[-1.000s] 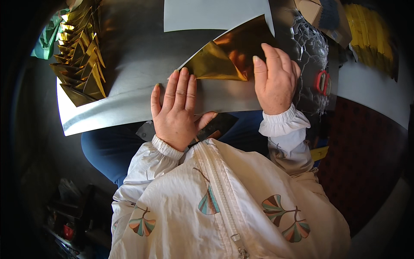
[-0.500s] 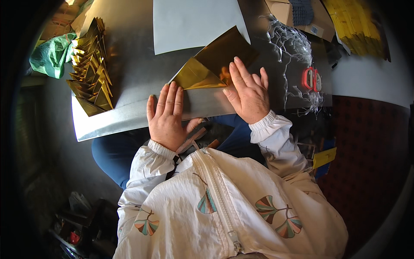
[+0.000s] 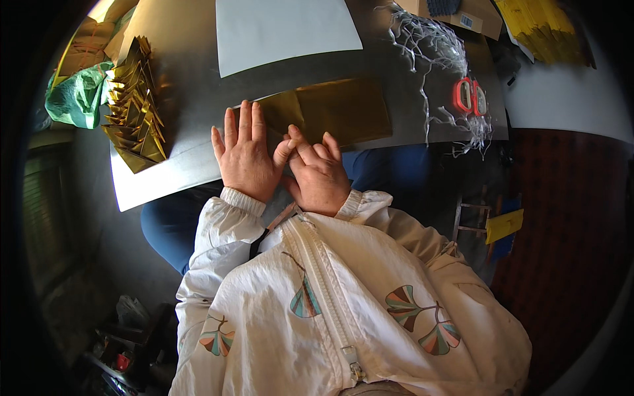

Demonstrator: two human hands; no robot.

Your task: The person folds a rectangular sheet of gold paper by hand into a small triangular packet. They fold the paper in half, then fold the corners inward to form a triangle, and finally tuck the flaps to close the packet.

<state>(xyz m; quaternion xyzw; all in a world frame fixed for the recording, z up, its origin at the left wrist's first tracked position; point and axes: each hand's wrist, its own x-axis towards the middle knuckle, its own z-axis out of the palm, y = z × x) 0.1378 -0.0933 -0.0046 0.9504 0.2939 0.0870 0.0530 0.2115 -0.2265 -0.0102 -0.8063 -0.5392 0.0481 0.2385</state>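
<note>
Your left hand (image 3: 246,162) lies flat, fingers slightly spread at the gold sheet (image 3: 347,112), which lies on the worktop (image 3: 191,92) just beyond the partly curled fingers of your right hand (image 3: 320,178).

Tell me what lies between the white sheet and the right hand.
Head view: a strip of grey tabletop beside the white sheet, then the gold sheet, by the right hand.

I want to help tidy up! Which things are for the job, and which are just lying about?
For the job:
gold sheet
probably the folded gold pieces

Just lying about, it seems:
red-handled scissors
white strands
white sheet
green bag
</note>
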